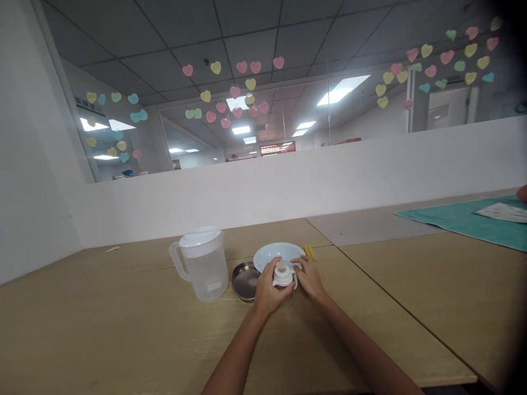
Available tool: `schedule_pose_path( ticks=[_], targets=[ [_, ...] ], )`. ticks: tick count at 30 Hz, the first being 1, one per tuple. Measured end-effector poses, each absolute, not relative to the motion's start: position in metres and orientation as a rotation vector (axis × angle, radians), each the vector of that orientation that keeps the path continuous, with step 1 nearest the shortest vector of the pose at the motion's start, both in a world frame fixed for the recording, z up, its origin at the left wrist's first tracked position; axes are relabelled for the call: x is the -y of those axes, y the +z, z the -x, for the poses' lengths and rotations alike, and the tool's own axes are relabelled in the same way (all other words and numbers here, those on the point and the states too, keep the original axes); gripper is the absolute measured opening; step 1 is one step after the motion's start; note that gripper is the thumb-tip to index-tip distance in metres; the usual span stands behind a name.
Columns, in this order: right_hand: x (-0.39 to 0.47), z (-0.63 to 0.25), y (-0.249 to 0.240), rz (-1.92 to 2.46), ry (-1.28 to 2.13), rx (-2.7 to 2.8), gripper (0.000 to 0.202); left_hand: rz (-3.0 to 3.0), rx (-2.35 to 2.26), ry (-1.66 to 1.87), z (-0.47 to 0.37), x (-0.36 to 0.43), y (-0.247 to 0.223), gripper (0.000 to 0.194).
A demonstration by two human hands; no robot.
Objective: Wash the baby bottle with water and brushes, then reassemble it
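Between my two hands is a small white piece [283, 275] with rounded tiers, a clear or beige tip on top and a curved handle on its right side. My left hand [269, 289] is wrapped round its left side, thumb in front. On the right, my right hand [309, 276] has its fingers on the handle side. Just behind them sits a pale blue-white plate [267, 254]. A round metal dish [246, 281] lies left of my left hand, partly covered by it and the plate.
A clear plastic pitcher [209, 271] with a white lid stands left of the dish. Something yellow [309, 252] lies at the plate's right edge. A teal cloth [465, 220] with a patterned white cloth [503, 212] is far right, near part of another person's hand [522, 193].
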State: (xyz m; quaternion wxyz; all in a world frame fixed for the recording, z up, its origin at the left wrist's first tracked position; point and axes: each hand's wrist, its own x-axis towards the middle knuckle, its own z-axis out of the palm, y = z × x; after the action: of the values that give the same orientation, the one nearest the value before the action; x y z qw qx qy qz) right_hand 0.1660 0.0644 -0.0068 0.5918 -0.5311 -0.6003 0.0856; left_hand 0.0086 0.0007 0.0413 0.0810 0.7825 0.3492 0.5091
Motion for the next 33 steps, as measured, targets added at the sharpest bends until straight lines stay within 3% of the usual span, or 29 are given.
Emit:
schedule_pose_path(
  ticks=[5,10,20,27,33],
  targets=[
    [-0.046,-0.163,0.009,1.102,-0.005,1.393,0.034,-2.338,-1.019,1.544,-0.009,-0.002,0.041,0.061],
    [-0.021,-0.160,0.028,0.879,-0.184,1.509,0.026,-2.363,-1.020,1.574,-0.008,-0.003,0.039,0.054],
    [-0.010,-0.154,0.031,0.720,-0.208,1.733,0.022,-2.420,-0.985,1.584,-0.007,-0.005,0.033,0.062],
    [-0.011,-0.151,0.028,0.732,-0.209,1.740,0.028,-2.387,-0.940,1.594,-0.007,-0.009,0.032,0.048],
    [-0.011,-0.151,0.029,0.714,-0.226,1.730,0.027,-2.346,-0.959,1.568,-0.006,-0.009,0.032,0.065]
  ],
)
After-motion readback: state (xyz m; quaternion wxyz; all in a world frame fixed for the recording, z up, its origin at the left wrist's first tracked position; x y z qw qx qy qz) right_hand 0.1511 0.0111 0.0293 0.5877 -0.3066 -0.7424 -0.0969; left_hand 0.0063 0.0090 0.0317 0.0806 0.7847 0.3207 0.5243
